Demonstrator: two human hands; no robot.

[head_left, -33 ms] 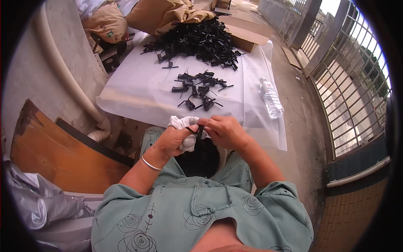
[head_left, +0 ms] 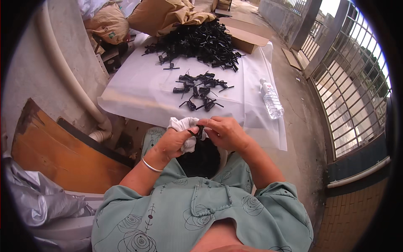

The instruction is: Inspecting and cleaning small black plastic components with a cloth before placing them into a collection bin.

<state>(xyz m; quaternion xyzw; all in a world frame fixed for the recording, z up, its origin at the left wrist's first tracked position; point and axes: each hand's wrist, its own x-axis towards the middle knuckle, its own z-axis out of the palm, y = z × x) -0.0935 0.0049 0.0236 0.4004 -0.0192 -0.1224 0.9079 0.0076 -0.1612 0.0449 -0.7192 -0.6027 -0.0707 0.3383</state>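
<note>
My left hand [head_left: 171, 142], a silver-toned bangle on its wrist, is closed on a white cloth [head_left: 181, 123] and a small black part [head_left: 200, 132] with a thin crossbar. From the other side, my right hand [head_left: 228, 132] pinches the top of the same part between thumb and fingers. Both hands are over my lap, just short of the table's near edge. Below them, between my knees, a pale round container [head_left: 223, 156] holds dark contents I cannot make out singly. Several similar black parts [head_left: 204, 90] lie loose on the table beyond my hands.
A white sheet covers the table [head_left: 138, 90]. At its far end rise a large heap of black parts [head_left: 197, 44], a brown paper sack [head_left: 155, 17] and an open cardboard box [head_left: 247, 38]. A clear bottle [head_left: 272, 101] lies at right. An orange-brown board [head_left: 63, 147] leans at left.
The black part between my hands has tilted slightly, its crossbar end now lower. The hands keep nearly the same place.
</note>
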